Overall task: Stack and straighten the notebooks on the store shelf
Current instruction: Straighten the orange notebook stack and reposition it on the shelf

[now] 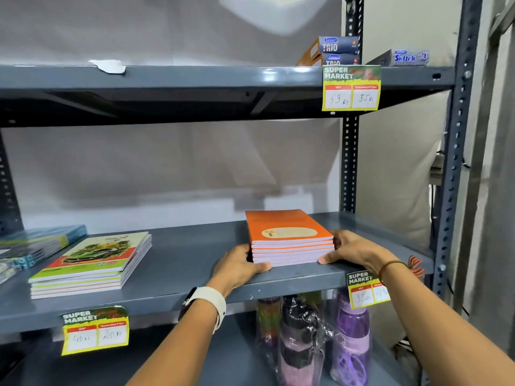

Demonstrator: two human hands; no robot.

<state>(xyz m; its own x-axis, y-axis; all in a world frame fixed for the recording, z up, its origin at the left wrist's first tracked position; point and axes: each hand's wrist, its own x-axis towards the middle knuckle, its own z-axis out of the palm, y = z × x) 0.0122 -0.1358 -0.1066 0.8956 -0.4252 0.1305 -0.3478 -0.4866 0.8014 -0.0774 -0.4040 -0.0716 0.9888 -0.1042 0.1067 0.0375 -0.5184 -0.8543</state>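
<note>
At the far left of the middle shelf point(178, 254), a blue-edged pile point(41, 240) is seen partly cut off by the frame, its layers fanned unevenly. Just beside it lies the car-cover stack point(92, 263), slightly stepped at its front edge. Further right, well apart, the orange notebook stack point(289, 238) rests near the shelf's front edge. It is clasped from both sides: the left hand point(241, 264) is pressed flat against its left side with the thumb along the bottom front corner, and the right hand point(352, 250) is pressed against its right side likewise. The squaring step appears to be in hand, and the edges look nearly flush. Next, an even inward squeeze is probably called for, then attention to the looser piles at left.
</note>
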